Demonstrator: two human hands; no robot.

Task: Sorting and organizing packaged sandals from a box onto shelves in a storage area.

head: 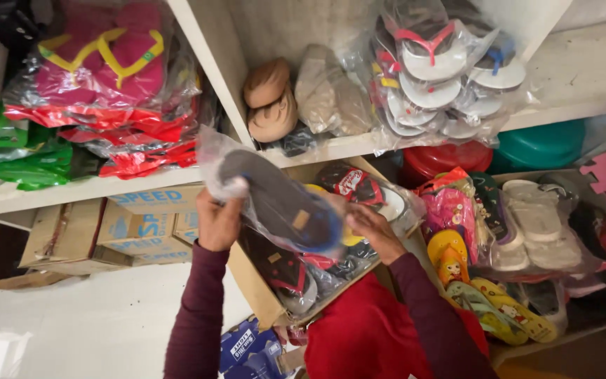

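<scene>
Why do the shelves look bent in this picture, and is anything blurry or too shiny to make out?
In the head view, the wide lens bows the white shelves outward; light glares off the clear plastic bags, notably on the bagged sandals up top; the left hand and the bagged dark slipper it grips look slightly soft; the right hand is sharper; the lower right corner falls into shadow.

Dark grey sandal (275,200) with a blue heel edge, inside a clear bag; maroon sleeves (198,316) below it; pink flip-flops (103,60) with yellow straps up on the white shelf (78,188). Yellow cartoon-print sandals (447,256) to the side; white flip-flops (429,67) with a red strap above.
</scene>
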